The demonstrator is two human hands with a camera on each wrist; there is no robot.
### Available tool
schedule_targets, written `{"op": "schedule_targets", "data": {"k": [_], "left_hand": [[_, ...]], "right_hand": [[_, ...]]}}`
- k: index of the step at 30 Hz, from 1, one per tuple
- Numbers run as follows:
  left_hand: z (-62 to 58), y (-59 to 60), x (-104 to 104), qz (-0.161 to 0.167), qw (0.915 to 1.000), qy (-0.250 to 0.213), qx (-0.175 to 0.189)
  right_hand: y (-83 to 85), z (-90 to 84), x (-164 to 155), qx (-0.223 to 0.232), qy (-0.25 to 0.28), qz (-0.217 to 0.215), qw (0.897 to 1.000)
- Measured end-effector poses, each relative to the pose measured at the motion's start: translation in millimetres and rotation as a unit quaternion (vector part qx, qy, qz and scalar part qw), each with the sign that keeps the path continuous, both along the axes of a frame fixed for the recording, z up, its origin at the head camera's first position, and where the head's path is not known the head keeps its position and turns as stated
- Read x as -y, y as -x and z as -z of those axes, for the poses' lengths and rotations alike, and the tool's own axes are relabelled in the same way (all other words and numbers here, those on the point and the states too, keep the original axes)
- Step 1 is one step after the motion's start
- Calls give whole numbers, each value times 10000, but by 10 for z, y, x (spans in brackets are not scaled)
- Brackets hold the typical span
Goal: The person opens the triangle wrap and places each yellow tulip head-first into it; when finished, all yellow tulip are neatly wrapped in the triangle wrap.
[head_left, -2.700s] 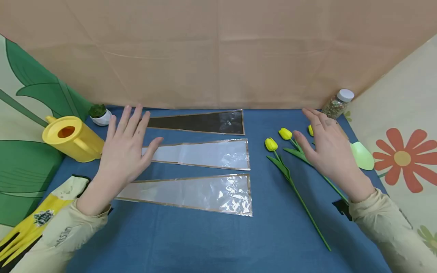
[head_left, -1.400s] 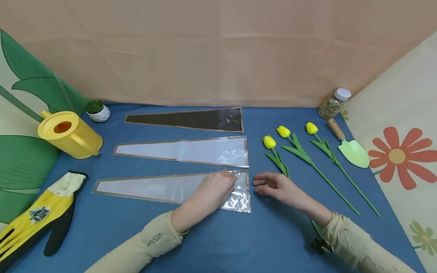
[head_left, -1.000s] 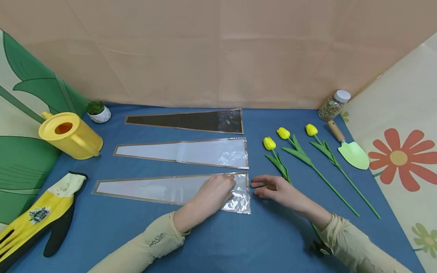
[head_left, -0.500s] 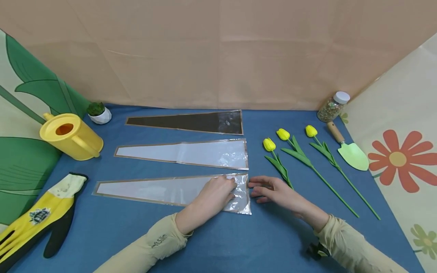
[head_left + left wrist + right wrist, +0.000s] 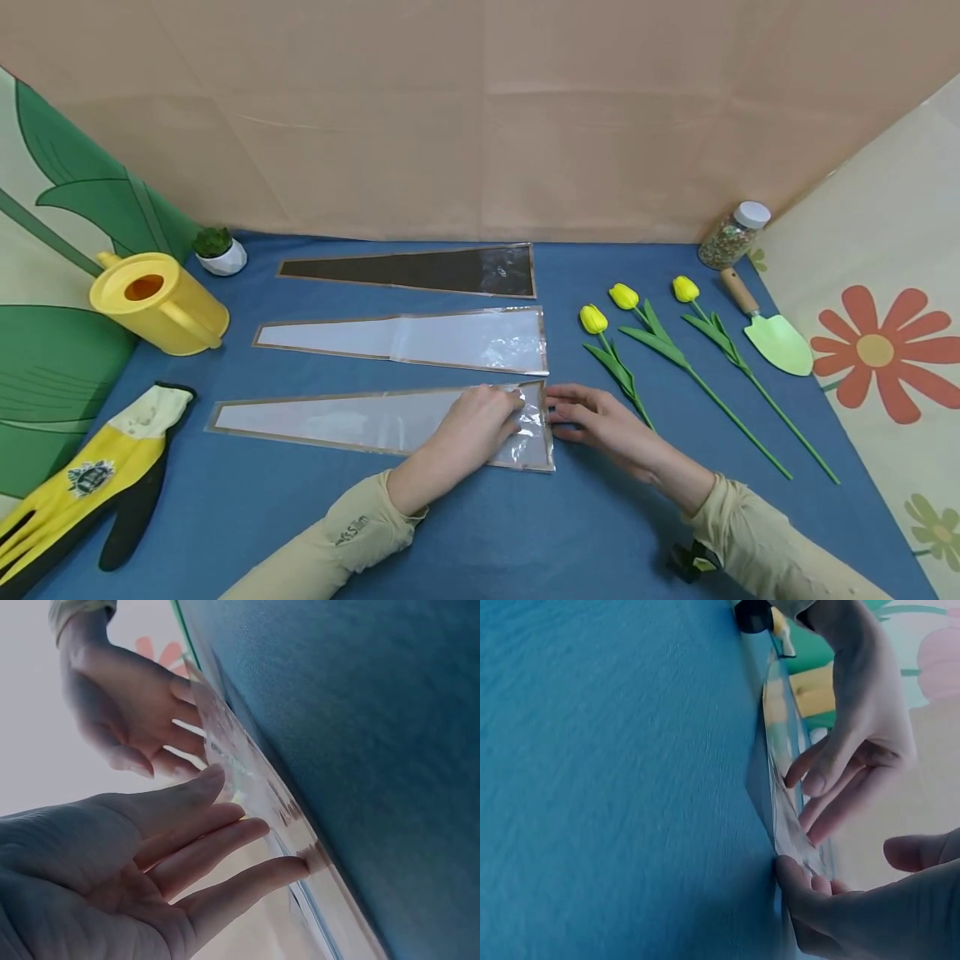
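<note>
Three long tapered flower sleeves with gold borders lie flat, their wide ends to the right. My left hand (image 5: pixel 468 425) rests on the front whitish one (image 5: pixel 322 418), near its wide end. In the left wrist view, the left fingertips (image 5: pixel 300 866) touch the clear film (image 5: pixel 251 780). My right hand (image 5: pixel 607 429) is at the wide edge of the same sleeve. Its fingertips (image 5: pixel 789 870) touch that edge in the right wrist view, the thumb held apart. Behind lie a white sleeve (image 5: pixel 465 337) and a black one (image 5: pixel 405 271).
Right of the sleeves lie three yellow tulips (image 5: pixel 592 320), one partly covered by my right arm. Beyond them are a trowel (image 5: pixel 780 343) and a lidded jar (image 5: pixel 735 235). At left stand a yellow watering can (image 5: pixel 161 308) and potted succulent (image 5: pixel 221 252), with a gardening glove (image 5: pixel 93 479).
Both hands came down from spread, raised positions to the front sleeve. The right hand then crept left until it met the sleeve's wide edge, while the left stayed nearly still.
</note>
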State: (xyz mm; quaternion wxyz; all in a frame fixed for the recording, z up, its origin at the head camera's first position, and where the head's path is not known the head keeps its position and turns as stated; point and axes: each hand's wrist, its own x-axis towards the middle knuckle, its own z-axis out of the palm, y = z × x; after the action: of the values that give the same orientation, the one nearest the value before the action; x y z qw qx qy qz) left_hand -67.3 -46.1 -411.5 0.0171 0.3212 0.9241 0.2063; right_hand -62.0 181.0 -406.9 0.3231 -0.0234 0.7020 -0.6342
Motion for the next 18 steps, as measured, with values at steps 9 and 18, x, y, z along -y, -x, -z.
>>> {"op": "schedule_targets", "data": {"k": [9,18], "left_hand": [[-6,1,30,-24,9994,-269,227],[1,32,58,-37,9981,-414,449]], "right_hand": [[-63,-23,64,259,355,668,9968],[-47,-7,67,624,458,335,9964]]}}
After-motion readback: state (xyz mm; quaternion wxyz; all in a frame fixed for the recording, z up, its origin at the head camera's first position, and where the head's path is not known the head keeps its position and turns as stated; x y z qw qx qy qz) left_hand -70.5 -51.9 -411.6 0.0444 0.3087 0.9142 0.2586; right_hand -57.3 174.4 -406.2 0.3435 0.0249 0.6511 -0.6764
